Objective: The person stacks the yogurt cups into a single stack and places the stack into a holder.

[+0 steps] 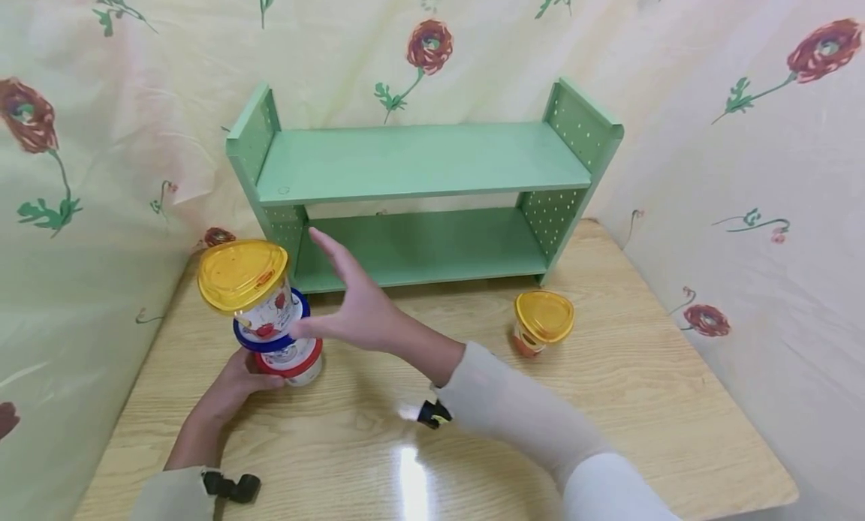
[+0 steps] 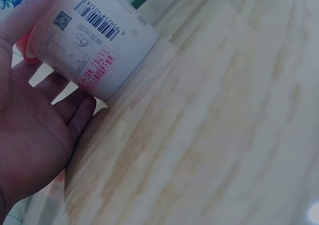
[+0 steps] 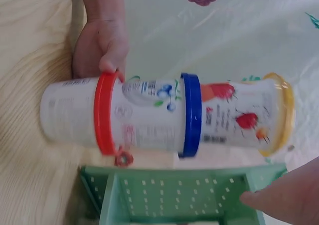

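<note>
Currently, left hand (image 1: pixel 236 384) is gripping bottom tub (image 1: pixel 307 373); right hand (image 1: pixel 361 311) is hovering empty, spread wide. Holding that tub still is likely preventing toppling.

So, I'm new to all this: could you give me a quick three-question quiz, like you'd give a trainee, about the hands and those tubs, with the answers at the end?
1. Count: how many tubs make up the stack?
2. True or false: the right hand is gripping the top tub.
3. Which tub of the stack does the left hand hold?

Key:
1. Three.
2. False; it is spread beside the stack and holds nothing.
3. The bottom one, the red-lidded tub.
</note>
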`<state>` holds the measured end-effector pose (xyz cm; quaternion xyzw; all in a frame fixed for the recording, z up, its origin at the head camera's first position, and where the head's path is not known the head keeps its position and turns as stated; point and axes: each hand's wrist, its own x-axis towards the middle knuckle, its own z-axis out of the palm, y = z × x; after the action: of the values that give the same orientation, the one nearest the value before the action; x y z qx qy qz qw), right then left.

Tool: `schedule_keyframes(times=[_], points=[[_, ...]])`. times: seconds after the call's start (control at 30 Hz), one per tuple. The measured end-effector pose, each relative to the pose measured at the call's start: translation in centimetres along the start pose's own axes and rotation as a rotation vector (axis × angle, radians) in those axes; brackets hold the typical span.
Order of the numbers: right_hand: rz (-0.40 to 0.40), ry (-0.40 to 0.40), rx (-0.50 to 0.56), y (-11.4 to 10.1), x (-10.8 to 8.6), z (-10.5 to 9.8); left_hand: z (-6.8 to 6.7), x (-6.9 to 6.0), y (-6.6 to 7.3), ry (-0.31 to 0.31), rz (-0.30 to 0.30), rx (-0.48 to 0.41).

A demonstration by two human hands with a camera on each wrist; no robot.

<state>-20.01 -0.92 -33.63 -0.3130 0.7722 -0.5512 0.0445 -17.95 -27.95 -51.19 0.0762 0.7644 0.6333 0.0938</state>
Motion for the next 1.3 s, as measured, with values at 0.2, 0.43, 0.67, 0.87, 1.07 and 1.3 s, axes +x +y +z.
schedule_keyframes(times=[0.2, 0.43, 0.67, 0.87, 1.07, 1.3], points=[[-0.087, 0.01, -0.099, 1.7, -3.9, -4.3, 0.2, -0.1, 0.0, -0.016, -0.002, -0.01], [-0.036, 0.102, -0.136, 4.1, -8.0, -10.5, 0.1, -0.2, 0.7, 0.004, -0.006, -0.003], [0.057, 0.197, -0.18, 7.1, -11.4, -15.5, 0.1, -0.3, 0.8, 0.009, -0.004, -0.011], [0.074, 0.29, -0.218, 10.0, -14.5, -19.1, 0.2, -0.3, 0.6, 0.009, -0.021, -0.003], [0.129, 0.371, -0.269, 12.6, -17.1, -21.6, 0.2, -0.3, 0.6, 0.007, -0.023, -0.001], [0.295, 0.299, -0.193, 14.6, -19.3, -22.3, 0.2, -0.2, 0.6, 0.008, -0.018, -0.006]])
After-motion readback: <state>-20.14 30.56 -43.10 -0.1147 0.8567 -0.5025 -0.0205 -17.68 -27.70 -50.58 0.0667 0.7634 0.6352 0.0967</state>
